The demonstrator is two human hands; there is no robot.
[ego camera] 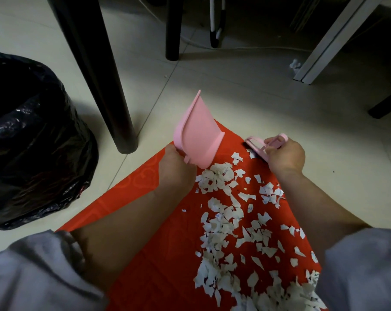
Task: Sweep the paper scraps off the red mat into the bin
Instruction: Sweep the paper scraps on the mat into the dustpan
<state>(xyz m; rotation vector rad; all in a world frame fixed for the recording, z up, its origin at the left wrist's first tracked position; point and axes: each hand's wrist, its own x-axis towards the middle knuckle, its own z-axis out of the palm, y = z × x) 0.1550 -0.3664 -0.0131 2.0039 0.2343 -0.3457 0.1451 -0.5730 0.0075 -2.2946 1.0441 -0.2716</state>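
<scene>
While one black-bagged bin [33, 140] sat well left of the left hand [175, 170], one embossed red mat [149, 232] lay beneath both hands, strewn with countless torn white paper scraps [223, 227]. That hand gripped a smooth pink dustpan [198, 133]; the right hand [284, 156] clutched a pink brush [260, 145].

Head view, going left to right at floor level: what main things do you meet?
Black bin bag → dark table leg → left hand holding the pink dustpan → right hand gripping the pink brush → white frame leg.
</scene>
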